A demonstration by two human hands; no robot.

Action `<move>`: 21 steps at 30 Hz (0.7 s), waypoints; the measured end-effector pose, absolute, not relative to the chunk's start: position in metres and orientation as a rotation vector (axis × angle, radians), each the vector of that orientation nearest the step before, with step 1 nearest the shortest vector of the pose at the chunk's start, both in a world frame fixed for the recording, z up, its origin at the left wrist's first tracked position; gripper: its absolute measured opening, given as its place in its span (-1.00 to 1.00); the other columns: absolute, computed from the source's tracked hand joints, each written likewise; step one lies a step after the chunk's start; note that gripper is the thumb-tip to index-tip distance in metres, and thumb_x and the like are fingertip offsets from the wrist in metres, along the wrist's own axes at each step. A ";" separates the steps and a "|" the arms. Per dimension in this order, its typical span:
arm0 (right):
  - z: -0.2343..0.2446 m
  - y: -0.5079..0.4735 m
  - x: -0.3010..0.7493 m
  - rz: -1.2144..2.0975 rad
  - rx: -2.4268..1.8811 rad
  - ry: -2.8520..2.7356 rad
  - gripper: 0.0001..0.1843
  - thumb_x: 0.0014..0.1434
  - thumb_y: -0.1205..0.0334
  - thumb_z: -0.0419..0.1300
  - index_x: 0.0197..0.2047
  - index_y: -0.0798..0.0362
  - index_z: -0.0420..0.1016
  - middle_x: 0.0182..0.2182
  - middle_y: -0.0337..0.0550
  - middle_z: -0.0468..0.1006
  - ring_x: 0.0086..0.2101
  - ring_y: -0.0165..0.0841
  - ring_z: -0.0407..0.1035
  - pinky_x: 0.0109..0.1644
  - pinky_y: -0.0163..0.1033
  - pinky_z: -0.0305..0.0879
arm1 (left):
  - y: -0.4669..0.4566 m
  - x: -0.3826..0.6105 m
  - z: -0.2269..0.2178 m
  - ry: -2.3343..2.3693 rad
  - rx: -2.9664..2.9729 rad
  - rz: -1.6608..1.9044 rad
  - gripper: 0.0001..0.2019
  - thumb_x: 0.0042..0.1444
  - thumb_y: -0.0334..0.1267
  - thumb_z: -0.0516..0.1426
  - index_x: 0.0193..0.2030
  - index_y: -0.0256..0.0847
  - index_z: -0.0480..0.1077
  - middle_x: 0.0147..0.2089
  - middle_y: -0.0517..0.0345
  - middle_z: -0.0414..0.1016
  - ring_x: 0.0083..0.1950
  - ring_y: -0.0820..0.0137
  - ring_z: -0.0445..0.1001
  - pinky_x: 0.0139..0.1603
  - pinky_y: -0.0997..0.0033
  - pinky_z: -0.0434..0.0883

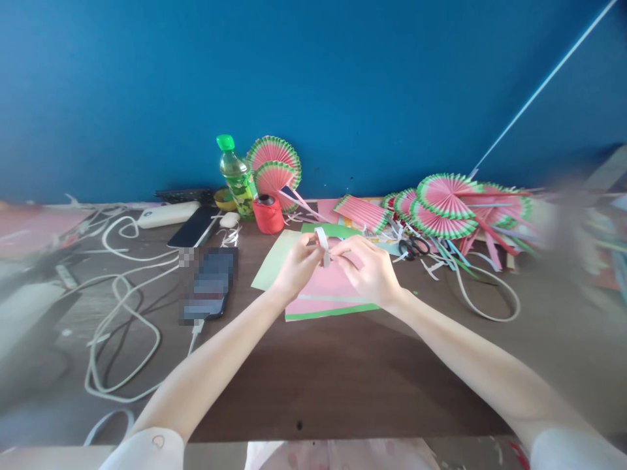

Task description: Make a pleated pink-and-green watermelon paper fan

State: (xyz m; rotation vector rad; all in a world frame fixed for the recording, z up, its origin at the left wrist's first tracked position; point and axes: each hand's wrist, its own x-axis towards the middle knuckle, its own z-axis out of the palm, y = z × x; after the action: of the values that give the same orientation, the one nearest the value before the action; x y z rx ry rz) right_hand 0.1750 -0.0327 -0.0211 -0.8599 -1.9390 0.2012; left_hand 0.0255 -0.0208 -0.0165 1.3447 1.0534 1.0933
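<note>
In the head view, my left hand grips a narrow white roll of tape, held on edge above the papers. My right hand is closed in a pinch at the roll's right side, its fingertips touching or very near the tape; whether a loose end is between them is too small to tell. Below both hands lies a pink paper sheet with a green strip along its front edge and a pale band across it. A light green sheet sticks out to the left.
Pleated watermelon fans and black-handled scissors lie at the right back. A green-capped bottle and a red spool stand behind the papers. Phones and looping white cables occupy the left. A blue wall rises behind.
</note>
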 end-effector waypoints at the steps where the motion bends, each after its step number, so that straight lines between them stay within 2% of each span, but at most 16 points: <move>1: -0.021 -0.033 0.175 0.199 -0.860 -1.943 -0.87 0.13 0.39 0.07 -0.39 -0.02 0.36 -0.44 -0.20 0.51 -0.34 -0.33 0.41 -0.24 -0.21 0.32 | -0.020 0.025 -0.017 1.054 1.351 1.088 -0.84 0.01 -0.33 0.04 -0.23 -0.26 0.24 -0.62 0.37 0.23 -0.56 0.55 0.22 -0.47 0.53 0.13; 12: -0.024 -0.033 0.172 0.205 -0.846 -1.952 -0.88 0.13 0.39 0.08 -0.38 -0.01 0.37 -0.43 -0.22 0.53 -0.35 -0.36 0.42 -0.26 -0.25 0.32 | -0.012 0.020 -0.019 1.111 1.276 1.100 -0.81 -0.10 -0.36 0.10 -0.28 -0.28 0.27 -0.56 0.29 0.33 -0.51 0.53 0.30 -0.43 0.53 0.20; 21: -0.019 -0.033 0.176 0.298 -0.939 -1.865 -0.93 0.12 0.34 0.12 -0.36 0.00 0.40 -0.40 -0.24 0.54 -0.34 -0.37 0.44 -0.24 -0.27 0.33 | -0.011 0.019 -0.021 1.003 1.357 1.032 -0.72 -0.07 -0.36 0.11 -0.15 -0.28 0.24 -0.41 0.18 0.42 -0.34 0.46 0.38 -0.30 0.47 0.24</move>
State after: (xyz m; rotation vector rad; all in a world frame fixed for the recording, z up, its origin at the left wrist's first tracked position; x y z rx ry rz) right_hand 0.1764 -0.0327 -0.0192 -0.9389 -1.8651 0.2980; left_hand 0.0194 -0.0114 -0.0214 1.3572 1.0032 1.0319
